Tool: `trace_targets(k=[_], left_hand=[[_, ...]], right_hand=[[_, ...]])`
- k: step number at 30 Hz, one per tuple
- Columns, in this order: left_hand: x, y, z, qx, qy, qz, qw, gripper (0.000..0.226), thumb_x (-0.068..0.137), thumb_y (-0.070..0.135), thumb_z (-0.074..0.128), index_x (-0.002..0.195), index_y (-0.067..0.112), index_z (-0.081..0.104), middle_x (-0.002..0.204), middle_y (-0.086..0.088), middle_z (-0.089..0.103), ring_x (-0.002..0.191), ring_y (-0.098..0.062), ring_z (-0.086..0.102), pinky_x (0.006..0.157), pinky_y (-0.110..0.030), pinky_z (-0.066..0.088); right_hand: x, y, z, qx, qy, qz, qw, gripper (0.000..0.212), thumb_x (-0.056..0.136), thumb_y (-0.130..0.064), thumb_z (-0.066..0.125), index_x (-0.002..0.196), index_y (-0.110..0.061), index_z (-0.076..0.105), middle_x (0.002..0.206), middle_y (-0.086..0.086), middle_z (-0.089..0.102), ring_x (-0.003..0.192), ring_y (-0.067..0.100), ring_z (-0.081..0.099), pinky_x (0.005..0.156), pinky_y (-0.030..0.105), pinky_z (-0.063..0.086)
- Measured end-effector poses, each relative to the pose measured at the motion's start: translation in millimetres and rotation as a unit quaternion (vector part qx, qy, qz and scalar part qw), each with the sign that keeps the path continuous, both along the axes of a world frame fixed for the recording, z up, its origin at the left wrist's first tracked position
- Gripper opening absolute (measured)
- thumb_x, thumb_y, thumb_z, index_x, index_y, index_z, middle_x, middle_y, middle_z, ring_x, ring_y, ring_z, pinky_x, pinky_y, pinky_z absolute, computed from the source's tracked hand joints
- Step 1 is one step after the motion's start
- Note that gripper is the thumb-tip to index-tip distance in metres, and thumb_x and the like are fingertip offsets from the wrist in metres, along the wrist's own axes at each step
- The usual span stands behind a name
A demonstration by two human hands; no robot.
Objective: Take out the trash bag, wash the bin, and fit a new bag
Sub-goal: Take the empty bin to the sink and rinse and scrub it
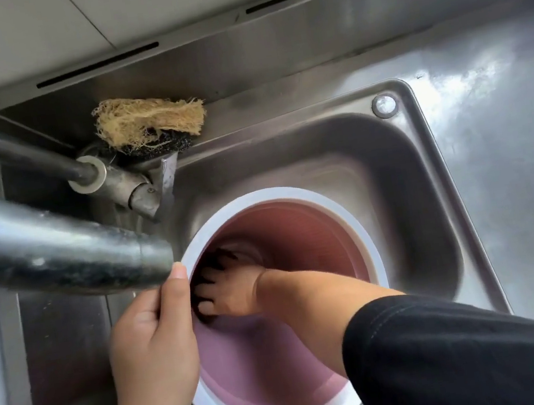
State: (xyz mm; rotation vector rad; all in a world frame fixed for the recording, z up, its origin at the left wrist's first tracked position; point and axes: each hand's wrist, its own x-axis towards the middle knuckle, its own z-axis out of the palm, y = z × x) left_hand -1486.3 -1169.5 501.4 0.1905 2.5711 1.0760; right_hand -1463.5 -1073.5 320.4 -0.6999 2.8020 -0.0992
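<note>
So the left hand [150, 337] grips the white rim of the round pink plastic bin [297, 232], thumb curled over the edge, and the bin is sitting tilted in the stainless steel sink [401, 161]. Right hand [231, 294] is down inside it, fingers spread and curled round a dark scrubber pad [209, 266] pressed against the wall. Further back, a frayed tan loofah sponge [149, 122] sits on the ledge by the metal tap [59, 257].

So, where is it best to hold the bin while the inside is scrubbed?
Probably the white rim, taken from outside on the left. The bin sits tilted in the sink with its mouth up. The left hand already grips the rim there, so the mouth stays free for the right hand and its dark scrubber inside.
</note>
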Motion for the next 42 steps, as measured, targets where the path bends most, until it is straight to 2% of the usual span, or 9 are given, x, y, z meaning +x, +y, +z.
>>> trace_targets(k=[7, 12, 17, 21, 27, 30, 33, 38, 42], left_hand=[[6, 1, 11, -0.013, 0.026, -0.047, 0.998, 0.057, 0.087, 0.067, 0.045, 0.059, 0.018, 0.044, 0.048, 0.006, 0.045, 0.049, -0.013, 0.040, 0.048, -0.033, 0.034], [9, 6, 14, -0.005, 0.048, -0.071, 0.996, 0.062, 0.095, 0.052, 0.055, 0.052, 0.015, 0.029, 0.048, 0.007, 0.042, 0.048, -0.011, 0.038, 0.044, -0.018, 0.031], [9, 4, 12, -0.013, 0.047, -0.055, 0.997, 0.063, 0.096, 0.055, 0.052, 0.053, 0.014, 0.030, 0.049, 0.008, 0.044, 0.049, -0.012, 0.038, 0.047, -0.033, 0.031], [10, 1, 10, -0.006, 0.044, -0.031, 0.999, 0.059, 0.092, 0.060, 0.044, 0.053, 0.017, 0.035, 0.046, 0.008, 0.042, 0.047, -0.011, 0.038, 0.048, -0.033, 0.029], [20, -4, 3, 0.024, 0.050, 0.004, 0.998, 0.054, 0.091, 0.061, 0.047, 0.055, 0.020, 0.043, 0.047, 0.010, 0.043, 0.046, -0.009, 0.038, 0.048, -0.032, 0.030], [24, -7, -2, 0.033, 0.047, 0.024, 0.998, 0.058, 0.090, 0.063, 0.049, 0.057, 0.015, 0.043, 0.048, 0.008, 0.043, 0.046, -0.010, 0.036, 0.049, -0.033, 0.034], [20, -10, -6, 0.038, 0.034, 0.049, 0.998, 0.061, 0.089, 0.066, 0.050, 0.061, 0.011, 0.048, 0.048, 0.006, 0.043, 0.049, -0.009, 0.036, 0.052, -0.039, 0.039], [14, -16, -9, 0.056, 0.002, 0.091, 0.994, 0.062, 0.087, 0.068, 0.051, 0.063, 0.011, 0.056, 0.049, 0.003, 0.049, 0.053, -0.015, 0.045, 0.055, -0.037, 0.042], [14, -19, -9, 0.072, -0.019, 0.119, 0.990, 0.053, 0.086, 0.068, 0.052, 0.066, 0.020, 0.066, 0.051, 0.009, 0.057, 0.054, -0.010, 0.052, 0.058, -0.034, 0.046]], right_hand=[[2, -3, 1, 0.019, -0.081, -0.151, 0.985, 0.047, 0.101, -0.037, 0.038, 0.147, -0.026, 0.035, 0.158, 0.011, 0.024, 0.144, 0.042, 0.017, 0.104, 0.067, 0.027], [17, -1, -1, 0.061, -0.109, -0.216, 0.968, 0.054, 0.102, -0.022, 0.033, 0.153, -0.011, 0.022, 0.159, 0.021, 0.019, 0.145, 0.044, 0.019, 0.111, 0.060, 0.026], [36, 1, -13, 0.063, -0.205, -0.296, 0.931, 0.058, 0.103, -0.019, 0.019, 0.155, -0.006, -0.002, 0.164, 0.016, -0.004, 0.151, 0.035, -0.003, 0.120, 0.052, 0.008], [44, -2, -12, 0.036, -0.253, -0.326, 0.910, 0.062, 0.101, -0.022, 0.019, 0.155, -0.008, -0.007, 0.165, 0.010, -0.010, 0.151, 0.029, -0.008, 0.121, 0.047, -0.002], [47, -22, 5, -0.042, -0.354, -0.413, 0.838, 0.061, 0.100, -0.014, 0.022, 0.152, 0.005, -0.004, 0.162, 0.025, -0.001, 0.149, 0.039, 0.003, 0.121, 0.053, 0.000], [43, -35, 12, -0.090, -0.403, -0.453, 0.790, 0.077, 0.095, -0.018, 0.042, 0.152, 0.005, -0.005, 0.161, 0.025, 0.004, 0.148, 0.039, 0.010, 0.121, 0.053, 0.005], [39, -40, 15, -0.163, -0.417, -0.497, 0.743, 0.090, 0.080, -0.021, 0.063, 0.154, -0.007, 0.014, 0.157, 0.015, 0.028, 0.143, 0.034, 0.030, 0.117, 0.047, 0.024], [30, -52, 20, -0.200, -0.457, -0.485, 0.718, 0.075, 0.077, -0.034, 0.052, 0.147, -0.015, 0.031, 0.150, 0.009, 0.042, 0.137, 0.037, 0.040, 0.109, 0.059, 0.020], [9, -57, 26, -0.274, -0.474, -0.419, 0.724, 0.045, 0.089, -0.020, 0.051, 0.129, 0.000, 0.055, 0.135, 0.020, 0.057, 0.117, 0.034, 0.059, 0.098, 0.038, 0.046]])
